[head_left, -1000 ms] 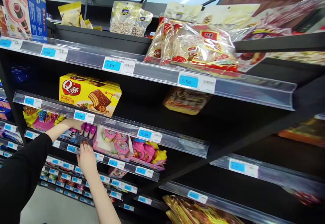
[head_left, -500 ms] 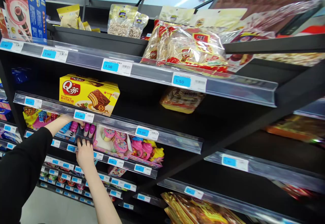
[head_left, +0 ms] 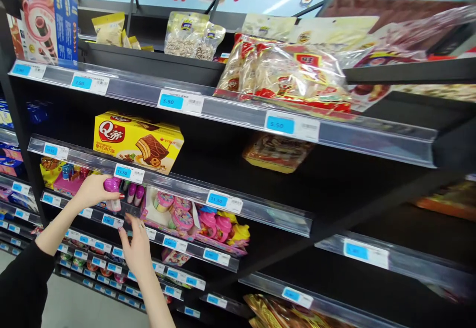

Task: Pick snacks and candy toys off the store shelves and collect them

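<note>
My left hand (head_left: pixel 94 190) reaches in from the left and is closed around a small purple-topped container (head_left: pixel 112 189) with a pale lower part; its exact kind is unclear. It is held at the front of a dark display box (head_left: pixel 132 211), where more purple-topped pieces (head_left: pixel 135 193) stand upright. Below that box is my right hand (head_left: pixel 137 246), thumb and fingers apart, fingertips by the box's front edge. Whether they touch it I cannot tell. To the right, a pink-edged box (head_left: pixel 159 221) holds round pink tubs (head_left: pixel 182 219).
Just above my hands runs a shelf edge (head_left: pixel 167 181) with price tags, bearing a yellow cake box (head_left: pixel 137 142). Pink and yellow toy-like pieces (head_left: pixel 223 226) sit farther right. Bagged snacks (head_left: pixel 297 72) lie on the upper shelf. A dark divider (head_left: pixel 275 248) slants at right.
My left hand has come out from under the shelf with a purple-topped container in it. My right hand has drawn slightly down from the dark box, its fingers spreading. The view has shifted slightly.
</note>
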The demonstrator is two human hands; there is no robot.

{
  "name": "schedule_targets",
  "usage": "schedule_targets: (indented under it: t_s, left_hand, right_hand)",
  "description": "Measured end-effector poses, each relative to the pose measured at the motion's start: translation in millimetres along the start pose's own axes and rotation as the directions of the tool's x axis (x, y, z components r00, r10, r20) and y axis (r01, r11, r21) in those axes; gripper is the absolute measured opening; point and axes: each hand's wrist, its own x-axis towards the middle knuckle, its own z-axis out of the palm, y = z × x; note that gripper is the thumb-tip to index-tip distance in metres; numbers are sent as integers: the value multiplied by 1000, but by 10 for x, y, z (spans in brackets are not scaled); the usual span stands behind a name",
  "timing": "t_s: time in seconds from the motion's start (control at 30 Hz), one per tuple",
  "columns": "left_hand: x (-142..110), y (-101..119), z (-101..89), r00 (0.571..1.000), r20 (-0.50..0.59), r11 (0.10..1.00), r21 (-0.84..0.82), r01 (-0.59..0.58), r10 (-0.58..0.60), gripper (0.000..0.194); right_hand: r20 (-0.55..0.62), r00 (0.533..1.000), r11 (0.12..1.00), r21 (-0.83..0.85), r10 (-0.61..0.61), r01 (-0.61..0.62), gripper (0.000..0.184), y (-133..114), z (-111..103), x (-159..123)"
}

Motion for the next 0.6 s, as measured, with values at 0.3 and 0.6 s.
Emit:
schedule_targets:
  t_s: [0.3, 0.6]
  left_hand:
    - [-635, 589, 72, 986, 98, 971, -185, 155, -138, 42]
    - [-1012, 735, 420, 991, 104, 675, -737, 20, 84, 38]
  right_hand:
    - [170, 948, 589, 750, 268, -301, 38, -504, -374, -638]
    - [200, 887, 194, 933, 417, -301, 41, -626, -377, -1100]
